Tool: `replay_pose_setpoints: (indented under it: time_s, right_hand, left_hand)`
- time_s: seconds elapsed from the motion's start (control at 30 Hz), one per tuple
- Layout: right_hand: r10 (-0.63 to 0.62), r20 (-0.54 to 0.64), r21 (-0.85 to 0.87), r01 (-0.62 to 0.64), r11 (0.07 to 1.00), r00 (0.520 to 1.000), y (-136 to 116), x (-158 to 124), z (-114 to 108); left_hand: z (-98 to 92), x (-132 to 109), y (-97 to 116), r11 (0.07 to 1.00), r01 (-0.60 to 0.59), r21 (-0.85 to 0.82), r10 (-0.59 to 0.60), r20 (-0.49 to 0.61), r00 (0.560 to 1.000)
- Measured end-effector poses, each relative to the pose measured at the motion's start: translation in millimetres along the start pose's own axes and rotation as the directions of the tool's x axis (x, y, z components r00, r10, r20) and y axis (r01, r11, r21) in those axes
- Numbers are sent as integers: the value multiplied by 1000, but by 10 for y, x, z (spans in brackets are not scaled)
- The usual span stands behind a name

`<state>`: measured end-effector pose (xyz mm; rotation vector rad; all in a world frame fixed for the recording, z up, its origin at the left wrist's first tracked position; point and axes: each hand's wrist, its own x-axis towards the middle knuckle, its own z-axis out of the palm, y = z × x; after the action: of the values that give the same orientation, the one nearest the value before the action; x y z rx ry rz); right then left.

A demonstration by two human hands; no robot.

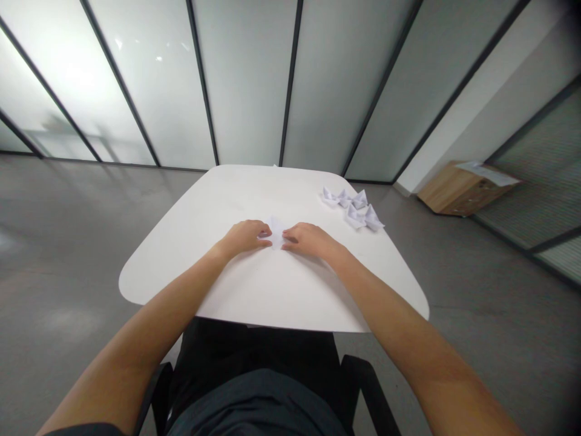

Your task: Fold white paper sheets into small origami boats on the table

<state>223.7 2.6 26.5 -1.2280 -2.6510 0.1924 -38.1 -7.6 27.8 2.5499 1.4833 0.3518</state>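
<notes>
A small folded piece of white paper lies on the white table in front of me. My left hand grips its left side with curled fingers. My right hand pinches its right side, fingers bent and pressed on the paper. Both hands rest on the tabletop, close together. Most of the paper is hidden between the fingers.
Several finished white paper boats sit in a cluster near the table's far right edge. A wooden cabinet stands on the floor at the right, by the wall. Glass partitions run behind the table. My chair's armrests show below.
</notes>
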Motion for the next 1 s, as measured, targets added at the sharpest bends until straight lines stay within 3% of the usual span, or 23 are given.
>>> replay_pose_setpoints:
  time_s: [0.4,0.53,0.63,0.83,1.0]
  right_hand:
    - [46,59,-68,-42,997,997,287,29,-67]
    - [55,50,-79,-51,996,997,298,26,-57]
    - [27,16,-101,-26,995,1000,282,33,-25]
    - [-66,-28,-32,65,997,997,292,31,32]
    - [-135,-63,-64,131,989,989,213,50,81]
  left_hand:
    - [-116,-69,6,997,-6,75,-2,98,995]
    - [-115,-62,12,996,-3,93,-4,80,997]
    - [-87,-45,-18,991,-14,131,7,51,999]
    - [-61,-40,-80,979,-152,139,150,24,988]
    - [-29,-28,-113,987,-123,106,124,-9,992]
